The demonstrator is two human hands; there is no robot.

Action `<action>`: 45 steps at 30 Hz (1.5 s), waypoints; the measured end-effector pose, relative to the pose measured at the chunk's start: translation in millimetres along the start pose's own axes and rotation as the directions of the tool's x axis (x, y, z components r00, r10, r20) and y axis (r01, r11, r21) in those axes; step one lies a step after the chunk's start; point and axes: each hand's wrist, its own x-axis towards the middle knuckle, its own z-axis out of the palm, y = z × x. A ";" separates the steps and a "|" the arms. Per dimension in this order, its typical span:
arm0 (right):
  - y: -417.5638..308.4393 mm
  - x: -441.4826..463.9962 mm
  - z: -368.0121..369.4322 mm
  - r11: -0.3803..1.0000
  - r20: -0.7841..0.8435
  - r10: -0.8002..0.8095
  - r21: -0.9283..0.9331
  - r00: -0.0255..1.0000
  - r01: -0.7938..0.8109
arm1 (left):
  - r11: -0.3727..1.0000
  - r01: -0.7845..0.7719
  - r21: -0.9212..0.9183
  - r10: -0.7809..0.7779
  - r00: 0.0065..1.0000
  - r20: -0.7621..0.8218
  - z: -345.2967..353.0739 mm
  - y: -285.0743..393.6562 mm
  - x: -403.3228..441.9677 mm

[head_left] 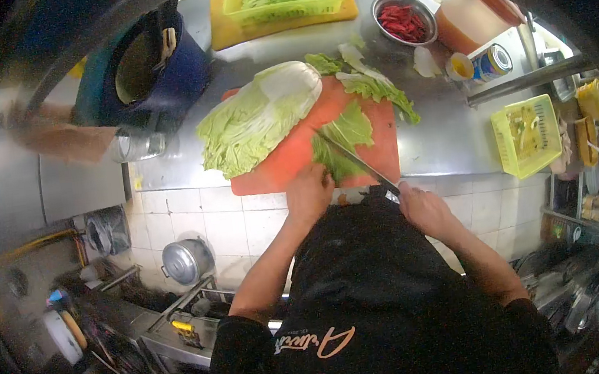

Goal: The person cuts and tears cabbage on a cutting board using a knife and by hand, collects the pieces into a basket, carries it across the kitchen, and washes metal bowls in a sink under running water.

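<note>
My right hand [424, 209] is closed around the handle of a kitchen knife [361, 163], whose blade slants up and left across a green napa cabbage leaf [352, 127]. At the leaf's near left edge, the curled fingers of my left hand [309, 195] press on it; their tips are partly hidden. Both the leaf and the blade are over an orange cutting board [260, 180]. A large napa cabbage [261, 117] lies on its side across the board's left part. Loose cabbage leaves [379, 86] spread over the board's far right corner.
Beyond the board, a yellow basket [285, 11] of cut cabbage stands on a wooden board [223, 35]. A metal bowl [404, 18] holds red peppers. Cans [491, 63] stand at right, near another yellow basket [527, 136]. A dark blue bin [184, 66] and a blurred person's arm [65, 137] are at left.
</note>
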 end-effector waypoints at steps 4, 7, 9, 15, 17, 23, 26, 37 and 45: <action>-14.5 0.5 -16.4 0.999 0.073 0.032 -0.039 0.997 -0.029 | 0.977 0.169 -0.126 -0.170 0.985 0.009 -38.7 4.8 0.3; -8.5 3.2 -15.8 0.998 0.102 0.051 -0.030 0.993 -0.048 | 0.940 0.108 -0.325 -0.182 0.961 -0.206 -66.4 0.2 7.0; -9.4 5.4 -16.9 0.998 0.129 0.067 -0.029 0.989 -0.064 | 0.902 0.164 -0.399 -0.255 0.949 -0.186 -89.4 3.0 12.7; -3.0 -2.5 -42.1 0.988 0.092 0.055 0.140 0.994 -0.067 | 0.979 -0.135 -0.150 0.111 0.982 -0.154 -61.4 9.4 39.4; 4.1 -11.6 -44.3 0.949 0.017 0.178 0.260 0.984 -0.177 | 0.978 -0.203 0.038 0.206 0.971 -0.122 -26.5 18.5 48.5; 33.7 -23.6 -39.8 0.909 -0.220 0.259 0.384 0.940 -0.161 | 0.977 -0.118 0.175 0.074 0.968 0.239 0.5 53.2 79.7; 37.6 -28.7 -37.6 0.893 -0.250 0.311 0.408 0.917 -0.192 | 0.977 -0.211 0.013 0.210 0.975 0.070 0.6 39.1 106.0; 12.3 -15.8 -10.4 0.867 -0.019 0.243 0.452 0.970 -0.208 | 0.899 -0.426 0.105 0.430 0.807 -0.404 -166.7 55.1 261.8; 42.0 -7.0 8.5 0.751 -0.061 0.433 0.577 0.899 -0.322 | 0.954 -0.093 0.284 0.073 0.994 0.081 -137.2 -37.2 123.0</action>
